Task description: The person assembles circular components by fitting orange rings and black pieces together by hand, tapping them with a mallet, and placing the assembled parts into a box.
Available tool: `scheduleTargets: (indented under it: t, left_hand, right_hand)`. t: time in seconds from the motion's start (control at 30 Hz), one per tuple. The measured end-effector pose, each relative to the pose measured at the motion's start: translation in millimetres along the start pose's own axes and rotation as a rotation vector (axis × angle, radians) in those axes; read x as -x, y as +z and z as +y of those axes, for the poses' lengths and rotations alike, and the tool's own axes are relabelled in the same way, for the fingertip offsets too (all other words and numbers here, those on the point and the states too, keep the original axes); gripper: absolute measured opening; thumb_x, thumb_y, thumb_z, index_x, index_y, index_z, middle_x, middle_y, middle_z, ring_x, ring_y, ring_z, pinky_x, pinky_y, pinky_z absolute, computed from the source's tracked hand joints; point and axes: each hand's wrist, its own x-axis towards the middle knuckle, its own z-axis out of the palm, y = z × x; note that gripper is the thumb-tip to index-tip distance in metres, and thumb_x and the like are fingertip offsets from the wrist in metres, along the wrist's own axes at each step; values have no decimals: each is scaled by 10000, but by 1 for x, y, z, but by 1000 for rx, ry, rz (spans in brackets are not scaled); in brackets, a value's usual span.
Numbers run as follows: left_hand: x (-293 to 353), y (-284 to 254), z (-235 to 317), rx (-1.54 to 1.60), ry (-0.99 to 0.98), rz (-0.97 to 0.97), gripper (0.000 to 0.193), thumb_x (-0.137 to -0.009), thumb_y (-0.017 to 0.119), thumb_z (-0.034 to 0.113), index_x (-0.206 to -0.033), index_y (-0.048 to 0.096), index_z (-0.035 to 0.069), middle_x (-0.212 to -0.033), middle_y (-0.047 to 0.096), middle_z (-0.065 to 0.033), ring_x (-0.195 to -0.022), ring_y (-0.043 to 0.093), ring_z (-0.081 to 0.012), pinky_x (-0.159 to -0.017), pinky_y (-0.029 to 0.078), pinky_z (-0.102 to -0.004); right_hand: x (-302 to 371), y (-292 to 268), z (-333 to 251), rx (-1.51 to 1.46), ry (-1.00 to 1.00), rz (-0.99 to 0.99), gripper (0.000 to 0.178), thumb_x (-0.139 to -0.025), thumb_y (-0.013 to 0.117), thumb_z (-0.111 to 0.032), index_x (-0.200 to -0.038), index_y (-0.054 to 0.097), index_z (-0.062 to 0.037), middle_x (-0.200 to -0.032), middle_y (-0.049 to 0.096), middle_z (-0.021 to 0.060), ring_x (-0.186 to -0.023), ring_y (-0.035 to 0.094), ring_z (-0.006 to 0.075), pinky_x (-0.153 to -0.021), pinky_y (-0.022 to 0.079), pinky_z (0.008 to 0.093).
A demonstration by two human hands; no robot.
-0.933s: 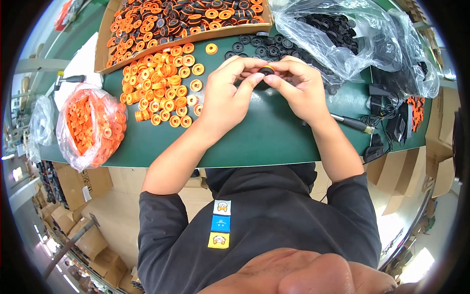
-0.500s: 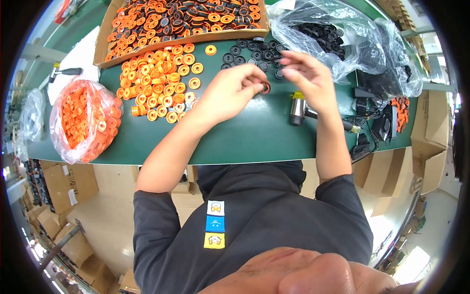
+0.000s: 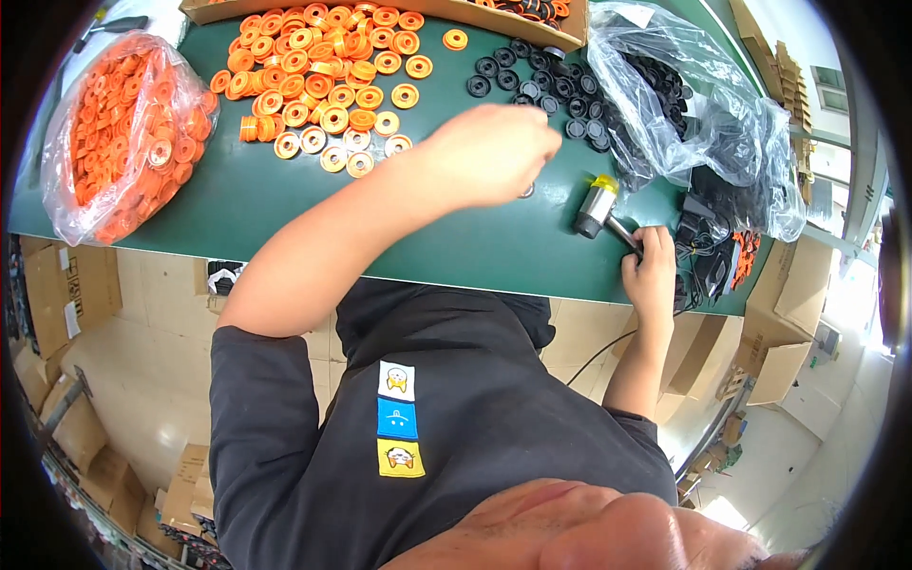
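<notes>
Seating step — small ring piece (image 3: 525,191) pinned on green table (image 3: 285,209), mallet (image 3: 597,207) gripped.
Left hand (image 3: 494,152) curled over piece; right hand (image 3: 651,271) clenched on mallet handle — next, presumably, a square tap clear of fingertips, beside loose black rings (image 3: 532,81).

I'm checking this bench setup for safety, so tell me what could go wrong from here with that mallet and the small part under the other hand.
1. The right hand grips the mallet while the left hand covers a small ring on the green table; a strike could catch the fingers.
2. The loose black rings lie just beyond the left hand, so a blow might scatter them.
3. The right hand sits near the table's edge, beside tangled cables that might snag.
</notes>
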Motion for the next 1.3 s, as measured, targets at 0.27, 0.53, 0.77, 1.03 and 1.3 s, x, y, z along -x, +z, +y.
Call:
scheduleTargets:
  t: [0.27, 0.53, 0.77, 1.03, 1.3]
  left_hand:
    - [0, -7, -22, -233, -90, 147, 122, -870, 671, 129, -965, 678, 52, -956, 619, -132, -946, 644, -352, -821, 525, -470]
    - [2, -6, -19, -212, -105, 101, 105, -884, 665, 121, -949, 672, 39, -971, 620, -139, -950, 642, -358, -828, 523, -472]
    - [2, -10, -15, -211, -141, 76, 121, -886, 663, 124, -973, 683, 42, -971, 621, -146, -955, 640, -363, -830, 524, -472]
    - [2, -8, -23, -193, -116, 110, 133, -881, 668, 123, -982, 682, 38, -983, 626, -152, -946, 643, -374, -829, 524, -480]
    - [1, -9, -21, -190, -125, 99, 130, -883, 653, 111, -983, 679, 34, -969, 628, -152, -944, 643, -371, -829, 523, -475]
  right_hand:
    - [4, -41, -32, -361, 23, -248, 133, -951, 619, -75, -1043, 544, -15, -833, 593, 184, -769, 600, 381, -691, 476, 420]
    - [-13, -57, -78, -311, -162, -297, 155, -980, 598, -139, -1066, 579, -11, -814, 621, 200, -744, 617, 418, -660, 474, 457]
    - [-6, -30, -88, -274, -136, -232, 121, -985, 578, -132, -1031, 570, -21, -822, 626, 213, -752, 616, 446, -648, 474, 500]
    - [-8, -44, -92, -404, -65, -253, 130, -1008, 556, -146, -1018, 579, -19, -789, 619, 200, -716, 607, 431, -635, 474, 457]
    - [-4, -33, -94, -274, -95, -259, 115, -988, 567, -132, -1023, 544, -25, -819, 624, 215, -742, 621, 444, -643, 474, 496]
